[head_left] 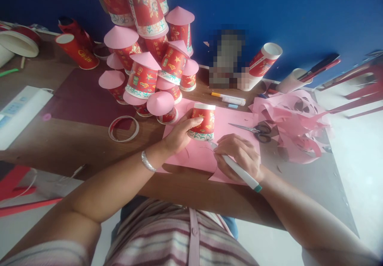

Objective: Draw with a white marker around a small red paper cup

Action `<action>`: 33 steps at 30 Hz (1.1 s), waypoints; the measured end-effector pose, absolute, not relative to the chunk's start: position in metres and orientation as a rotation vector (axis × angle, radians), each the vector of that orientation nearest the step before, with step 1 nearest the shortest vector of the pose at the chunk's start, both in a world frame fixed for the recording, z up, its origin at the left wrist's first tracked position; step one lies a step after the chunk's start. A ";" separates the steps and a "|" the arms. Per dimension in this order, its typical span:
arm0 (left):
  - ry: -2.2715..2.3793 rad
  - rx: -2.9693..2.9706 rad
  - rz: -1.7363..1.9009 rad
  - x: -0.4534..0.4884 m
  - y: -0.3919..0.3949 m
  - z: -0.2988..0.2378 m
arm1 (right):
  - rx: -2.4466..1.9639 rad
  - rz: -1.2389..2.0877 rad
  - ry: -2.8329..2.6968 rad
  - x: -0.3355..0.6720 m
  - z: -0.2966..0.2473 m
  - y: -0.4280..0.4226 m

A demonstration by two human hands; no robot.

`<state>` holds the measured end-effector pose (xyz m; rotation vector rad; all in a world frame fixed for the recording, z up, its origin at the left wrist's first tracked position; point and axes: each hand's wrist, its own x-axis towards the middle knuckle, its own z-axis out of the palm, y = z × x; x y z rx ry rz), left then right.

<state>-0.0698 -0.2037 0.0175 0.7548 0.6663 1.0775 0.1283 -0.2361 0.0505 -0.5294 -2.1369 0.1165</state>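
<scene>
My left hand [181,132] is closed around a red paper cup [205,119] with gold patterns. Green plant-like drawings run along the white band at its lower end. In my right hand [239,156] is a white marker [241,172] with a green end, its tip at the cup's lower edge. Both hands are over a sheet of pink paper [179,153] on the table. Black-handled scissors [254,129] lie to the right of the cup. Beyond it rest an orange-capped marker [229,98] and a small blue cap [232,106].
Several red cups with pink cone tops [143,76] cluster at the back, with taller red cup stacks [146,6] behind. Cut pink scraps [296,118] pile up at right. A paper ring [123,129], a white power strip [25,112] and a pen holder [295,80] also stand on the table.
</scene>
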 end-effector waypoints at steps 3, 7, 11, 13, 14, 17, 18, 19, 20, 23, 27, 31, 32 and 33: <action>0.658 0.753 1.075 -0.070 -0.204 0.018 | -0.530 0.111 -2.143 0.129 0.050 -0.236; 0.666 0.738 1.082 -0.070 -0.204 0.018 | -0.537 0.111 -2.141 0.129 0.048 -0.235; 0.653 0.748 1.079 -0.070 -0.204 0.019 | -0.540 0.110 -2.144 0.129 0.047 -0.235; 0.648 0.755 1.079 -0.070 -0.204 0.019 | -0.537 0.107 -2.148 0.129 0.047 -0.235; 0.648 0.757 1.078 -0.070 -0.204 0.019 | -0.537 0.106 -2.149 0.129 0.047 -0.235; 0.661 0.756 1.090 -0.070 -0.204 0.018 | -0.538 0.117 -2.146 0.129 0.046 -0.235; 0.666 0.758 1.098 -0.070 -0.204 0.018 | -0.538 0.120 -2.142 0.129 0.046 -0.235; 0.669 0.763 1.105 -0.070 -0.204 0.017 | -0.538 0.123 -2.141 0.129 0.046 -0.235; 0.671 0.769 1.110 -0.069 -0.203 0.016 | -0.540 0.122 -2.141 0.129 0.045 -0.234; 0.662 0.779 1.111 -0.069 -0.203 0.016 | -0.556 0.110 -2.138 0.129 0.045 -0.235; 0.656 0.781 1.104 -0.069 -0.203 0.016 | -0.588 0.103 -2.137 0.129 0.046 -0.235; 0.660 0.784 1.103 -0.069 -0.203 0.016 | -0.584 0.082 -2.140 0.129 0.047 -0.234; 0.659 0.782 1.105 -0.069 -0.203 0.016 | -0.581 0.079 -2.140 0.128 0.048 -0.234; 0.659 0.781 1.108 -0.069 -0.203 0.016 | -0.583 0.079 -2.141 0.128 0.048 -0.234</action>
